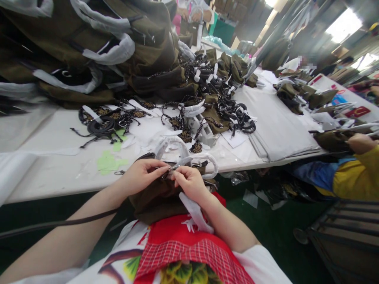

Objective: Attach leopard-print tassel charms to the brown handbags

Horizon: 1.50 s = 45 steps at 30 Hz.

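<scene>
A dark olive bag (154, 203) rests against my red apron at the table's front edge, its handles (171, 142) wrapped in white paper. My left hand (145, 175) pinches a small metal clasp (169, 169) at the bag's top. Right beside it, my right hand (189, 181) has thumb and finger closed on a white-wrapped strap end at the same clasp. The two hands nearly touch. A dark strap (59, 224) runs from the left side of the view toward the bag, passing over my left forearm.
Big olive bags (148, 51) are piled at the back left of the white table (68, 173). Coiled black straps (102, 125), chains and green paper bits (108, 161) lie before them. A paper stack (278, 126), a person's yellow sleeve (355, 177) and a metal cart (343, 228) are at right.
</scene>
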Motion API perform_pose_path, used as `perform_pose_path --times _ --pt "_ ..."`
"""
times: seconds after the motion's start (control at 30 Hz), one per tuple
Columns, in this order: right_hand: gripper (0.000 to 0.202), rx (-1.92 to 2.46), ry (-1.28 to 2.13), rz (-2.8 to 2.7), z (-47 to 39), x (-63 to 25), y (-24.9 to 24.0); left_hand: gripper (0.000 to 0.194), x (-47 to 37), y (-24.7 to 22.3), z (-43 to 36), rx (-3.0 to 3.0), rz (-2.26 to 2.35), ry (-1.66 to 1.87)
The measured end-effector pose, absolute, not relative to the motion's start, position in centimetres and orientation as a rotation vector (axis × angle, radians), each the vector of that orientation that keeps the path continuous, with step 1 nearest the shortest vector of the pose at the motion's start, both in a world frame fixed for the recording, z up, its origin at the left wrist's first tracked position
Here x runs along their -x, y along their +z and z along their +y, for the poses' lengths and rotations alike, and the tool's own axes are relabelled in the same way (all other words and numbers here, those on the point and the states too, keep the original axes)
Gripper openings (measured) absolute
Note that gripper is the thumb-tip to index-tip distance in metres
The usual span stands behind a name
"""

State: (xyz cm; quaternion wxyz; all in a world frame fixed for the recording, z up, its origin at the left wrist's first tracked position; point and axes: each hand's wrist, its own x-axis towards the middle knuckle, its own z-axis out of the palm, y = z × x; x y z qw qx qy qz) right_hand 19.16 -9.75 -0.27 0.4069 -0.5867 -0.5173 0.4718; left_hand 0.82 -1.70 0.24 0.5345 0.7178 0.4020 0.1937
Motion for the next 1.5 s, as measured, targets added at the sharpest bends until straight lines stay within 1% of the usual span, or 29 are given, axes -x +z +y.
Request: perform_pose_path --times 0.1,0.23,0.27,0.3,0.4,0.43,0.53,0.73,0.83,1.0,1.1,1.3,1.5 --pt "0.021 1.514 1.144 -1.395 -9.8 -19.1 0.2 0.043 -1.4 0.3 -2.0 -1.546 1.02 0.495" --pt "0.013 1.563 0.821 -1.434 -10.5 -19.8 0.8 0.043 -1.9 0.9 -2.5 -1.373 1.049 0.532" --pt "0.012 1.559 0.798 -1.394 -10.6 -20.0 0.9 0.043 -1.9 1.2 -2.6 -1.378 1.051 0.55" --pt "0.013 1.537 0.853 -1.339 -10.8 -20.3 0.9 0.042 -1.9 1.5 -2.7 -1.402 1.041 0.562" --pt "0.022 1.363 1.24 -1.097 -11.0 -20.7 0.7 0.039 -2.0 2.3 -3.0 -1.546 0.943 0.544" --pt "0.026 1.297 1.322 -1.027 -11.0 -20.7 0.7 0.037 -2.0 2.4 -3.0 -1.597 0.911 0.525" --pt "0.032 1.19 1.351 -0.947 -10.9 -20.6 0.4 0.032 -2.3 2.6 -2.9 -1.655 0.87 0.47" --pt "0.027 1.179 1.336 -1.009 -11.2 -20.5 -0.1 0.03 -2.3 2.4 -2.8 -1.567 0.836 0.44" --pt "0.026 1.232 1.231 -1.162 -11.5 -20.7 0.1 0.03 -2.2 2.3 -2.8 -1.641 0.813 0.47" --pt "0.022 1.307 0.928 -1.514 -11.7 -21.3 0.5 0.027 -2.2 2.5 -2.9 -1.809 0.808 0.546" --pt "0.021 1.303 0.788 -1.611 -11.5 -21.4 0.5 0.026 -2.3 2.7 -3.1 -1.884 0.788 0.563" --pt "0.02 1.314 0.638 -1.731 -11.5 -21.4 0.8 0.025 -2.5 2.7 -3.3 -1.972 0.787 0.572" --pt "0.025 1.435 0.438 -2.061 -12.0 -21.6 1.6 0.022 -2.3 2.3 -3.2 -2.062 0.712 0.561"
